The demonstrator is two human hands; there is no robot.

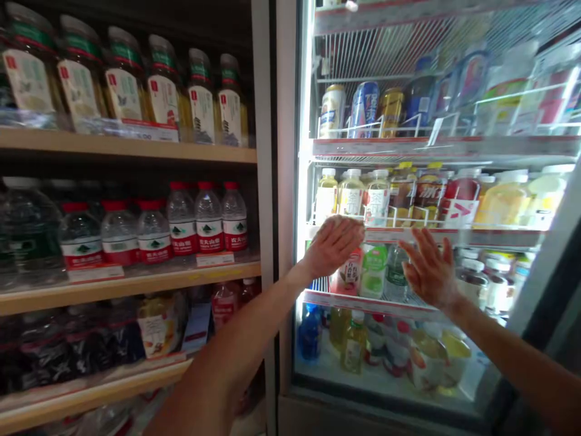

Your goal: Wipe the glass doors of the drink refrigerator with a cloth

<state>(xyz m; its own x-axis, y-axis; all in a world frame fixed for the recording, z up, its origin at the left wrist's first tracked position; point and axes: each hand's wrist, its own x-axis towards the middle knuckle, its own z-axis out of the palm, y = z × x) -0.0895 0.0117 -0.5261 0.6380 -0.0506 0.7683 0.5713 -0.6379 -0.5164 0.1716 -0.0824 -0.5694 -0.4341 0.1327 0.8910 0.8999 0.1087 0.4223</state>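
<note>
Both my hands lie flat on the glass door [454,200] of a lit drinks fridge. My left hand [333,245] is open, its fingers stretched out to the right over the middle shelf edge. My right hand [429,269] is open too, palm on the glass with fingers pointing up and left. Neither hand holds anything. Behind the glass between them stand a pink bottle [348,272] and a green bottle [373,270].
Inside the fridge, cans [363,109] fill the upper shelf and tea bottles [351,194] the shelf below. To the left, wooden shelves [136,278] carry red-capped water bottles [209,218] and, higher up, yellow drink bottles [158,91]. The fridge frame [284,200] divides the two.
</note>
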